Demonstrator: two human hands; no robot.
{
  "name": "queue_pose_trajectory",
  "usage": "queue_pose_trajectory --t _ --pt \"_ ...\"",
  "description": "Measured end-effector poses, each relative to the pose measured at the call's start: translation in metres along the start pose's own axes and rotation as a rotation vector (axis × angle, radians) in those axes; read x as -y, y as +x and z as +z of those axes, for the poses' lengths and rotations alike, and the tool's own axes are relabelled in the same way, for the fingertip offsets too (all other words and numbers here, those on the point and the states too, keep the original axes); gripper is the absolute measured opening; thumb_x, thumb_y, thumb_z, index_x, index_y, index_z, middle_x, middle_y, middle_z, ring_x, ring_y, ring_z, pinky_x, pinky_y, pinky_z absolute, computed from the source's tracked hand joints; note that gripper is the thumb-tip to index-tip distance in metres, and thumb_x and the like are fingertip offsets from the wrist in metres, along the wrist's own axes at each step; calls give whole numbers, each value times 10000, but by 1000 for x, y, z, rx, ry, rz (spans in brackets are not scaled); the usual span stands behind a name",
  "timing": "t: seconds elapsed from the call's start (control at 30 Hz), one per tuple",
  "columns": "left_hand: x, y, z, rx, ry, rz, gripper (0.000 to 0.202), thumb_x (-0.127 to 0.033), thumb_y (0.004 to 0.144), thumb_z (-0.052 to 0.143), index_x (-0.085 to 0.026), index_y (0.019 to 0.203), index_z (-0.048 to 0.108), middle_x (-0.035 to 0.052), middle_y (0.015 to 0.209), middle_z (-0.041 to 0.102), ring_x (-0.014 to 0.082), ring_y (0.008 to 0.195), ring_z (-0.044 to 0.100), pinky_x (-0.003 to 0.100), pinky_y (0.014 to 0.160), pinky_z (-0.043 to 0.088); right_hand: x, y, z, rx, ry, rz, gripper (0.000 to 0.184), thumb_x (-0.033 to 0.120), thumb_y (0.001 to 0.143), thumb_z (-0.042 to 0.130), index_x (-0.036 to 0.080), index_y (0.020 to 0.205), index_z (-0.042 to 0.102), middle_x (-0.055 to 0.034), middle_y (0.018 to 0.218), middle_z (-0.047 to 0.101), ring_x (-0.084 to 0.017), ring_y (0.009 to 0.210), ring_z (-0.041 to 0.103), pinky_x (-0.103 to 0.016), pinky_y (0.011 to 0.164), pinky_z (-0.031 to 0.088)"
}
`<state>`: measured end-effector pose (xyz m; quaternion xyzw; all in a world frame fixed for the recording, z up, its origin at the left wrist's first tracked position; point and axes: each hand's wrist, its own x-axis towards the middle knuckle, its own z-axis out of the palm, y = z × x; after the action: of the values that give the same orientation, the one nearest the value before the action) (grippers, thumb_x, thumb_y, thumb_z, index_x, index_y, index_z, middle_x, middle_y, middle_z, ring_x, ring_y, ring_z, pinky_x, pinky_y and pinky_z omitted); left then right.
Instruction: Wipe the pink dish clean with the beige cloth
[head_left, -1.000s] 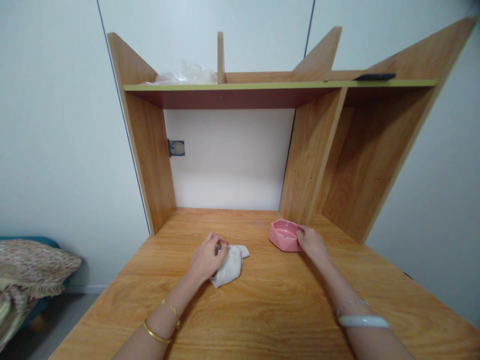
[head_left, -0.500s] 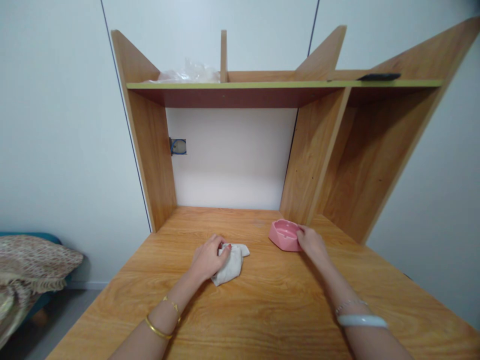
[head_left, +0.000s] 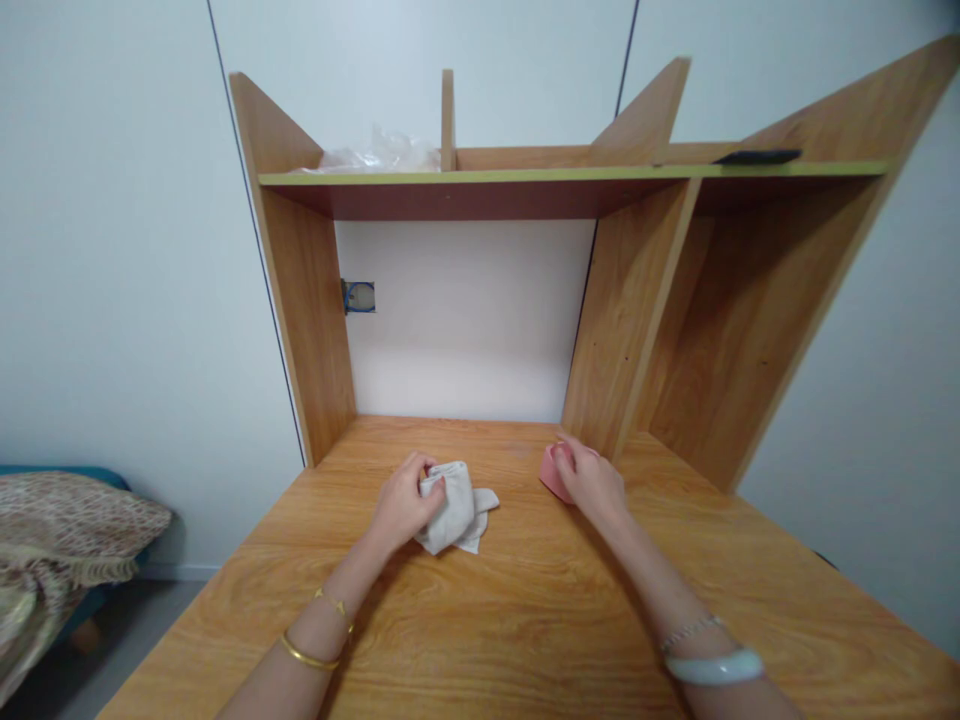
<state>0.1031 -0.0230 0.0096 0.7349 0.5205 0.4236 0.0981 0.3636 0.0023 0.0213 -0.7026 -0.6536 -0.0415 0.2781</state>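
My left hand point(head_left: 401, 502) is closed on a crumpled white cloth point(head_left: 454, 510) and holds its upper end just off the wooden desk point(head_left: 525, 610), while the lower end trails on the wood. My right hand point(head_left: 592, 482) is wrapped over a small pink dish point(head_left: 551, 470) near the foot of the upright wooden divider. Most of the dish is hidden under the fingers; only its left edge shows. A gold bangle sits on my left wrist and a pale bangle on my right wrist.
A wooden hutch rises at the back of the desk, with an upper shelf point(head_left: 570, 175). A clear plastic bag point(head_left: 375, 155) lies on the shelf's left and a dark flat object point(head_left: 756, 156) on its right. A patterned blanket point(head_left: 60, 530) lies at lower left.
My left hand has gathered the cloth and raised it from lying flat. My right hand has slid from the dish's right side to cover it, and the dish sits tilted.
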Motion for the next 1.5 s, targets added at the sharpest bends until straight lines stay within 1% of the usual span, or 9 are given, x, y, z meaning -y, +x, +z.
queue_pose_trajectory --t 0.07,0.2,0.37,0.53,0.87,1.17,1.3,1.4,1.5 --pt "5 4 -5 -116 -76 -48 164 -310 722 434 -184 801 503 12 743 558 158 697 541 250 612 412 13 -6 11 66 47 -111 363 275 843 344 202 1152 520 -94 950 643 -212 862 589 -320 765 412" --pt "17 11 -16 -354 -192 -148 190 -335 720 440 -182 821 491 -2 728 539 147 664 527 234 597 418 29 -21 32 186 159 -418 357 223 821 384 140 1141 518 -117 1096 570 -195 1009 515 -297 860 372" --pt "41 18 -26 -619 -261 -318 200 -347 691 449 -183 798 491 -1 746 541 150 710 533 224 624 437 36 -32 39 257 124 -493 330 224 807 435 156 1116 527 -109 1028 557 -201 984 490 -305 852 358" --pt "67 22 -31 -675 -250 -440 222 -349 693 404 -181 820 474 13 806 551 157 760 545 237 655 450 40 -38 42 297 90 -532 361 242 780 479 180 1135 506 -92 1010 538 -210 977 456 -315 840 343" --pt "83 17 -35 -515 -67 -609 268 -312 672 461 -186 907 484 53 798 572 227 774 573 349 708 435 46 -36 39 291 85 -543 179 178 777 453 195 893 587 -55 898 555 -185 908 469 -286 778 345" --pt "71 18 -5 -143 -48 -564 119 -237 627 510 -169 724 504 10 539 573 178 524 571 260 509 416 6 -8 15 154 -104 -377 193 98 724 399 126 808 571 -108 903 553 -194 879 495 -275 748 337" --pt "59 10 -3 -40 56 -562 128 -253 580 562 -197 660 479 1 509 548 214 560 570 297 552 397 -1 -7 11 96 -169 -381 263 93 696 409 135 888 583 -112 986 539 -225 959 452 -307 809 313" --pt "52 8 -11 -29 201 -455 154 -292 634 521 -201 755 496 54 724 591 245 728 571 330 636 393 1 -8 12 150 -170 -462 364 73 651 437 145 983 569 -101 991 530 -226 972 424 -311 832 308" --pt "46 8 -15 60 259 -156 228 -264 684 450 -197 896 502 60 891 557 214 836 535 317 720 392 4 -10 14 215 -148 -493 362 87 625 480 163 967 572 -85 986 527 -227 959 411 -313 822 318"
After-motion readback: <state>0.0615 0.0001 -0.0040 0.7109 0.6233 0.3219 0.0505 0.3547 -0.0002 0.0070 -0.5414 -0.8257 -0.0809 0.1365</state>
